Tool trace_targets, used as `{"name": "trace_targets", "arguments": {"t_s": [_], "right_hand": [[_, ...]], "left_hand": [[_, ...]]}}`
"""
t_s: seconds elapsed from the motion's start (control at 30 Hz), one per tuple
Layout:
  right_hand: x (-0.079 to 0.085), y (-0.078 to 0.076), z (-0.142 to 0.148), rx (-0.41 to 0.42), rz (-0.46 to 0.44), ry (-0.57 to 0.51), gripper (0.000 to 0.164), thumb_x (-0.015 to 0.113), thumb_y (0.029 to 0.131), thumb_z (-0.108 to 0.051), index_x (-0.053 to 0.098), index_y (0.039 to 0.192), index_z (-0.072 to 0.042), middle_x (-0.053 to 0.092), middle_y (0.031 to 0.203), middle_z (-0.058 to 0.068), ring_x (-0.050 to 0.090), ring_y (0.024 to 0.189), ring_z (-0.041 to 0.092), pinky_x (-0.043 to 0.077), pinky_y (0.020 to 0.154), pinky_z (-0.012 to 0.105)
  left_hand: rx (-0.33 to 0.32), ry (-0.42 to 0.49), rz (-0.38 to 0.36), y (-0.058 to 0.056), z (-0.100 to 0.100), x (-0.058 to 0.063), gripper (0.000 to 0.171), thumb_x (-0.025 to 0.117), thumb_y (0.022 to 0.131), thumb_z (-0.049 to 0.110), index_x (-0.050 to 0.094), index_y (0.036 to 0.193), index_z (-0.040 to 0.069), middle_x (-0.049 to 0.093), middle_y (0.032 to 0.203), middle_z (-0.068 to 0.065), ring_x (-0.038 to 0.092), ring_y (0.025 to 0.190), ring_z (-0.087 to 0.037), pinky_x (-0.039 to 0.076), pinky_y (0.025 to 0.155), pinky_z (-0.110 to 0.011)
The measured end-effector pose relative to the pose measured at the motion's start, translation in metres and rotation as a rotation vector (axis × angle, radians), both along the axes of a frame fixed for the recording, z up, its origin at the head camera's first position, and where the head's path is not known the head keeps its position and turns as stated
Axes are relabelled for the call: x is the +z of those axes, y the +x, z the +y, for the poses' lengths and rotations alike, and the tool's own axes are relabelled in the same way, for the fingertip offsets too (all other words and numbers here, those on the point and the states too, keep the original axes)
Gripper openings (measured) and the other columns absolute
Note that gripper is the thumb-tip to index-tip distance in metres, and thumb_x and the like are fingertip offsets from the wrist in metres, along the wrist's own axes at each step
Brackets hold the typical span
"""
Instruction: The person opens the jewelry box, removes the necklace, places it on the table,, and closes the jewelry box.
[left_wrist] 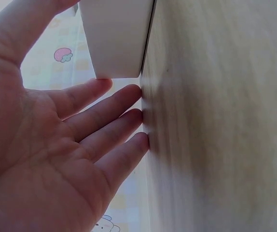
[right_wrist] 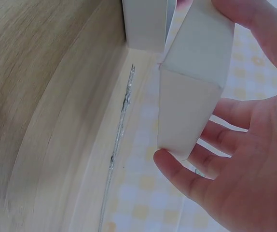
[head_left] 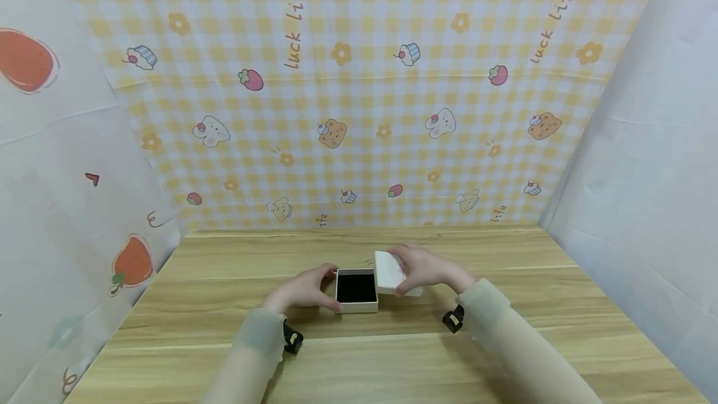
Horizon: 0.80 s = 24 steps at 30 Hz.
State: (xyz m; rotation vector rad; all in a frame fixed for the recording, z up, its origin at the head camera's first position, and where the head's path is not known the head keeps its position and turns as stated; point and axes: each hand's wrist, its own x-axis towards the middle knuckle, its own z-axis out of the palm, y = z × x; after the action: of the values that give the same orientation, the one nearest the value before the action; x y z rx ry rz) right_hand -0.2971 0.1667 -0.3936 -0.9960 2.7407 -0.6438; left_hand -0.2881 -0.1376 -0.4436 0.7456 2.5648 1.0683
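Observation:
A small white square box (head_left: 357, 308) with a black lining inside stands uncovered on the table. My left hand (head_left: 303, 288) holds it at its left side, thumb by the front corner and index finger by the back. In the left wrist view the index fingertip touches the corner of the box (left_wrist: 117, 41), and the other fingers reach toward the tabletop. Just right of the box, my right hand (head_left: 429, 267) grips the white lid (head_left: 387, 272) between thumb and fingers. The lid (right_wrist: 186, 108) is tilted and raised off the table in the right wrist view.
Behind the lid, a thin silvery chain-like strand (right_wrist: 121, 121) lies on the wooden table (head_left: 359, 360). A yellow checked cloth (head_left: 359, 161) hangs along the back edge, with white cloth (head_left: 645, 173) at the sides.

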Motion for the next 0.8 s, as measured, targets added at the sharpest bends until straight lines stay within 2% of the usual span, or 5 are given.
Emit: {"name": "trace_targets", "arguments": {"t_s": [0.27,0.5,0.67,0.8], "right_hand": [[0.000,0.000,-0.010,0.016,0.008,-0.003,0.094,0.085,0.066,-0.035,0.043,0.141,0.003,0.052,0.126,0.012,0.050,0.098,0.019,0.045,0.083,0.041],[0.001,0.000,-0.018,0.016,0.008,-0.002,0.094,0.085,0.065,-0.035,0.042,0.141,0.002,0.052,0.130,0.013,0.051,0.102,0.021,0.045,0.087,0.043],[-0.001,-0.001,-0.023,0.005,0.003,0.000,0.093,0.085,0.065,-0.034,0.044,0.141,0.000,0.053,0.124,0.009,0.050,0.097,0.018,0.046,0.082,0.039],[-0.002,-0.002,-0.027,0.001,0.001,0.005,0.093,0.084,0.066,-0.036,0.043,0.142,-0.002,0.051,0.131,0.009,0.051,0.102,0.018,0.045,0.086,0.040]], "left_hand": [[0.003,-0.010,-0.003,0.001,0.000,-0.001,0.087,0.086,0.070,0.036,0.043,0.138,0.002,0.051,0.137,-0.016,0.044,0.128,-0.033,0.032,0.107,-0.048],[-0.003,0.005,-0.004,-0.001,0.000,-0.002,0.089,0.086,0.070,0.033,0.042,0.139,-0.001,0.051,0.136,-0.018,0.045,0.127,-0.034,0.033,0.106,-0.050],[-0.005,0.011,-0.002,-0.002,0.000,-0.002,0.087,0.086,0.070,0.032,0.043,0.138,-0.001,0.051,0.135,-0.018,0.045,0.127,-0.034,0.032,0.106,-0.050],[-0.002,0.015,-0.007,-0.001,0.000,-0.001,0.087,0.087,0.069,0.032,0.044,0.138,-0.001,0.052,0.134,-0.018,0.046,0.126,-0.033,0.032,0.106,-0.050]]}}
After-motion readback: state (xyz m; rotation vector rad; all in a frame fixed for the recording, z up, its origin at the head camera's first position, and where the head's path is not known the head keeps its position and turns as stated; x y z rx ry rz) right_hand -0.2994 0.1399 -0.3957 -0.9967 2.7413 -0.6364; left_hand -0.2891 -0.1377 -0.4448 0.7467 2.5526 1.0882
